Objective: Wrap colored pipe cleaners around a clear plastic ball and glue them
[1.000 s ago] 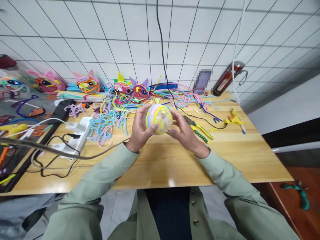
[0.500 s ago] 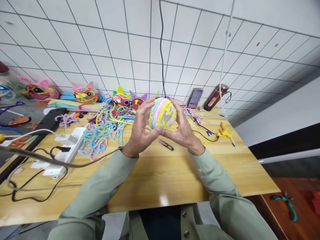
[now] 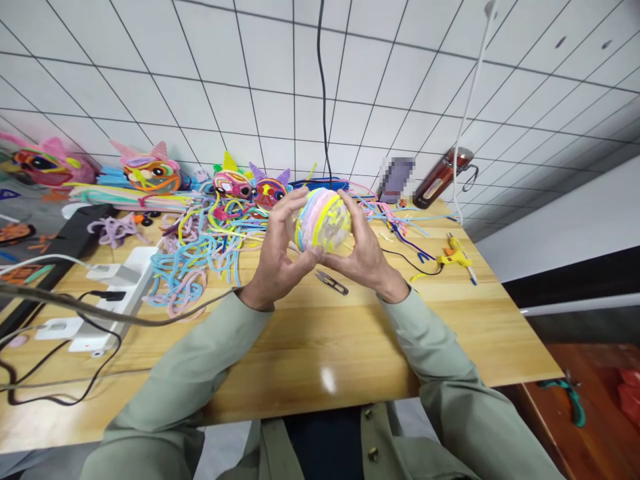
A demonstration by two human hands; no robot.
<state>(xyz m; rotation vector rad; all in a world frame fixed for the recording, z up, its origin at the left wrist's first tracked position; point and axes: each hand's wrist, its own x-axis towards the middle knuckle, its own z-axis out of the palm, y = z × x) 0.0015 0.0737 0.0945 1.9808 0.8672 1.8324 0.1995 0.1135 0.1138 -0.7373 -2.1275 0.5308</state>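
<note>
- Holding a see-through ball (image 3: 324, 220) in two bare hands, a person in a grey-green jacket (image 3: 435, 347) faces a wooden table (image 3: 320, 360); the ball is raised above the tabletop, near the middle of the view, and carries pale blue, pink and yellow bands, with yellow bits on its clear right side.
- The left hand (image 3: 280, 257) curves around the ball's left side, fingers up along it and thumb pressed beneath, near the front.
- The right hand (image 3: 367, 257) cups the right side the same way; the two thumbs come close together under the ball.
- Both forearms reach forward and inward from the near edge, wrists bent slightly up.
- Just below the hands, small thread snips (image 3: 332, 283) lie on the wood.
- To the left sit a tangle of fuzzy blue and pink stems (image 3: 195, 257) and a white power strip (image 3: 125, 287) with plugs and cables.
- To the right lies a yellow glue gun (image 3: 456, 259).
- Along the back, colourful eared animal heads (image 3: 153, 170) line up; a reddish flask (image 3: 445, 179) leans by the white tiled wall (image 3: 270, 67), where a black cord (image 3: 321, 80) hangs.
</note>
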